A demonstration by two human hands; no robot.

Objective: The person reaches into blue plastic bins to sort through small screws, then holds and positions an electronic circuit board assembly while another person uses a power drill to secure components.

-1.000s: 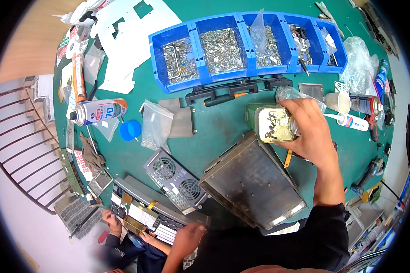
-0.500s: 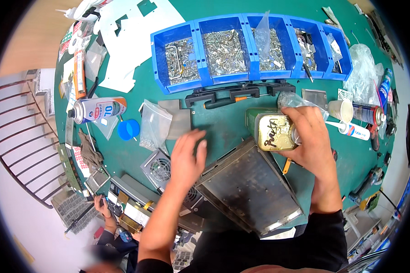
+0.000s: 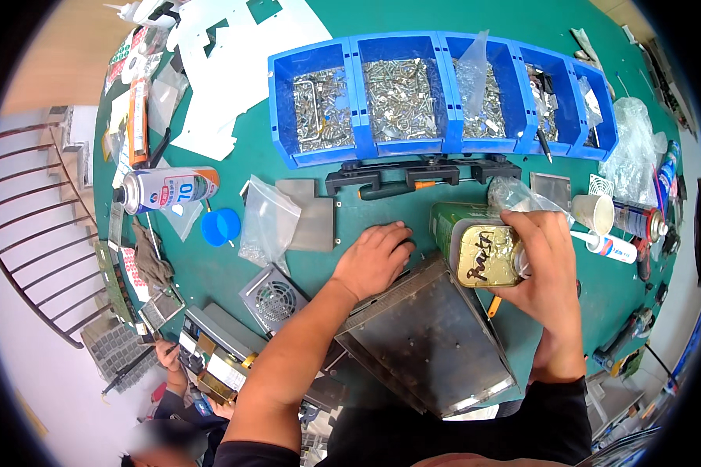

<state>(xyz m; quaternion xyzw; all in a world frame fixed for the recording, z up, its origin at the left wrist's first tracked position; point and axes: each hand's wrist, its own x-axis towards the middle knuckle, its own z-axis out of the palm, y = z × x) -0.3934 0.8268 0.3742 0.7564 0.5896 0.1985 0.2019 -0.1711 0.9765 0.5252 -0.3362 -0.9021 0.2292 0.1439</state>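
My right hand (image 3: 549, 261) is closed round the end of a green tin can (image 3: 488, 255) with a gold top and dark handwriting. The can lies tipped, its gold top facing me, beside the far right corner of a dark metal case (image 3: 424, 338). The case is worn and stained and sits tilted in front of me. My left hand (image 3: 374, 261) reaches to the far left edge of that case, palm down, fingers apart and slightly bent. Nothing shows in it. Its thumb is partly hidden. A yellow-handled tool (image 3: 494, 306) shows below the can.
Blue bins (image 3: 401, 97) of screws stand at the back, with a black bracket (image 3: 420, 173) and a screwdriver (image 3: 397, 189) before them. Left are a spray can (image 3: 171, 189), a blue lid (image 3: 220, 226) and a fan unit (image 3: 274, 298). A co-worker's hand (image 3: 167, 356) is at lower left.
My left hand has moved right and away from me, from above the table to the case's far edge. The view has shifted slightly; my right hand keeps its grip on the can.
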